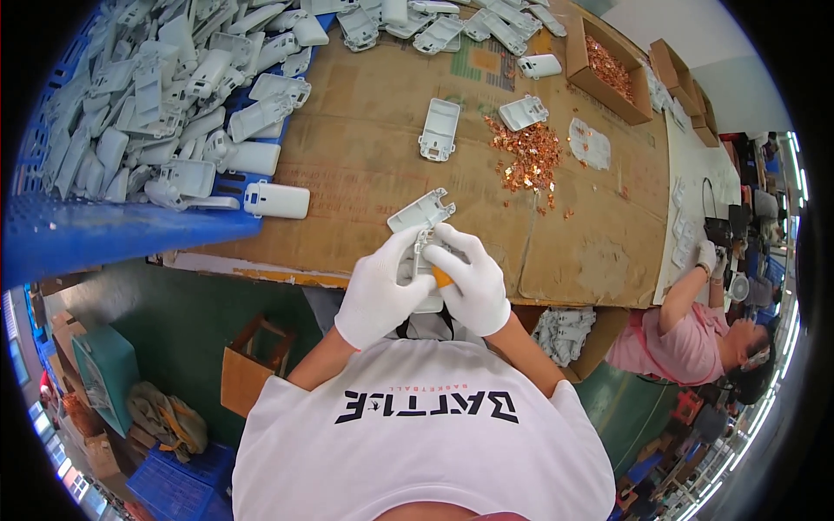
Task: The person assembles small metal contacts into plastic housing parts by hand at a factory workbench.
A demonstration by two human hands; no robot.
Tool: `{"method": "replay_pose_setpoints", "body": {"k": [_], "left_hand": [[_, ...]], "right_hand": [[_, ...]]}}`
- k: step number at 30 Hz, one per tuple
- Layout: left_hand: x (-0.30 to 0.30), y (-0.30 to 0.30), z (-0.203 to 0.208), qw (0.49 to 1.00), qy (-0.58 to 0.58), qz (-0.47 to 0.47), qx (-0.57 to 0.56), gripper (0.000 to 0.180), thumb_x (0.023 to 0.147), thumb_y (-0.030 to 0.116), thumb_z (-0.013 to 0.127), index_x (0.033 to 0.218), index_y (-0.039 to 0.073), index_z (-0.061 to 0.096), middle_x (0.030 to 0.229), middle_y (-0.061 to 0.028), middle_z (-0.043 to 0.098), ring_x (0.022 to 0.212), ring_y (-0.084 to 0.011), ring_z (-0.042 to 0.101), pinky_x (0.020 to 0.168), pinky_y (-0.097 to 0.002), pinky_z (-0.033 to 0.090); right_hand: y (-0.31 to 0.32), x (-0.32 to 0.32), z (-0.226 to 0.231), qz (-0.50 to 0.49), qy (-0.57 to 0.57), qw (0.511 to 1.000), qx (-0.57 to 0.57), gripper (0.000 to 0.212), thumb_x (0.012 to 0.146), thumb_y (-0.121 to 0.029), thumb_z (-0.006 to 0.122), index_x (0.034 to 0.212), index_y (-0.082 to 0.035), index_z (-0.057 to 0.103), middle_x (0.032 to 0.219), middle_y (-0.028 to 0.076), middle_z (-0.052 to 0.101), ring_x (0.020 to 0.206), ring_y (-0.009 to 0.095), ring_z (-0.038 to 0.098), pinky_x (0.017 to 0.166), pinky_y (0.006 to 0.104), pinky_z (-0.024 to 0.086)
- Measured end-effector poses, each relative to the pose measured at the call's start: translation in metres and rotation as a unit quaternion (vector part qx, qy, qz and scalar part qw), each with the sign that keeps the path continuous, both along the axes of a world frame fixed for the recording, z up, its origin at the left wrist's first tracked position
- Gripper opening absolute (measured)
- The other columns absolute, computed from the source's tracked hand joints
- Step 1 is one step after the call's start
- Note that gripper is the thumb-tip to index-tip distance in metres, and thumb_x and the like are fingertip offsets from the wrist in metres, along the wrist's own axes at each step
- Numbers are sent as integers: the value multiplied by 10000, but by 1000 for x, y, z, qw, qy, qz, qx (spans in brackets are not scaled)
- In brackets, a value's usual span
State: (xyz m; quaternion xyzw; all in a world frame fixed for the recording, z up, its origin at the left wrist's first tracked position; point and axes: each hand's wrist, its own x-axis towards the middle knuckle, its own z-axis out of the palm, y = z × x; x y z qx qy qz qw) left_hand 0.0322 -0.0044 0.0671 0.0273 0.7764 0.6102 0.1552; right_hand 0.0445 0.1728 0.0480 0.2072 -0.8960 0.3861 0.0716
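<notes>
Both my hands wear white gloves and meet at the table's near edge. My left hand point(380, 286) is closed round a white plastic housing point(426, 306), which is mostly covered by the gloves. My right hand point(473, 282) is curled against the same housing, its fingertips at the upper end. An orange-yellow thing point(442, 278) shows under the right fingers; what it is I cannot make out. Just beyond the fingertips lies another white housing point(420, 211), tilted, with a notched end. Farther off are an open white shell point(440, 128) and a pile of small copper-coloured metal pieces point(532, 158).
A blue crate point(130, 234) heaped with white housings point(143, 95) stands at the left. Cardboard point(347, 130) covers the table. At the far right is a carton point(638, 111) of copper-coloured pieces. A co-worker in pink point(686, 334) sits at the right. A wooden stool point(252, 365) stands below left.
</notes>
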Motion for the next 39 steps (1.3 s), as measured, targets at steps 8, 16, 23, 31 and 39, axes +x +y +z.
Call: {"method": "replay_pose_setpoints", "body": {"k": [8, 16, 23, 31, 39], "left_hand": [[-15, -9, -11, 880, -302, 47, 365, 581, 897, 63, 511, 1453, 56, 342, 1111, -138, 614, 852, -154, 638, 724, -297, 549], [-21, -6, -12, 981, -58, 182, 19, 262, 949, 65, 515, 1193, 23, 431, 896, -120, 672, 724, -193, 676, 640, -331, 538], [-33, 4, -24, 950, 187, 107, -228, 286, 837, -8, 641, 1074, 42, 489, 924, -145, 658, 827, -351, 648, 699, -438, 512], [-17, 0, -7, 982, 125, 19, -137, 380, 849, 116, 678, 1189, 60, 519, 994, -148, 654, 924, -330, 642, 791, -421, 502], [0, 0, 13, 968, 158, -65, -185, 430, 937, 295, 566, 1301, 74, 513, 1220, -119, 596, 1147, -312, 551, 952, -375, 443]], "right_hand": [[21, -57, 16, 6, -12, 1000, 1, 514, 681, 114, 616, 1169, -47, 637, 1217, 115, 630, 1118, 318, 601, 928, 392, 502], [17, -80, -10, 101, -40, 974, 200, 635, 635, 34, 698, 1242, -93, 563, 1242, 82, 560, 1221, 310, 501, 986, 435, 445], [20, -67, -11, 79, -62, 991, 92, 338, 730, -9, 681, 1052, -102, 632, 993, 74, 603, 883, 271, 626, 758, 369, 527], [25, -47, 10, 89, -126, 986, -70, 217, 818, -27, 690, 1029, -61, 655, 1039, 78, 620, 871, 255, 648, 790, 320, 537], [30, -29, 2, 90, -267, 910, -305, 228, 877, 32, 633, 1101, -1, 606, 1037, 44, 620, 983, 137, 615, 891, 281, 509]]}}
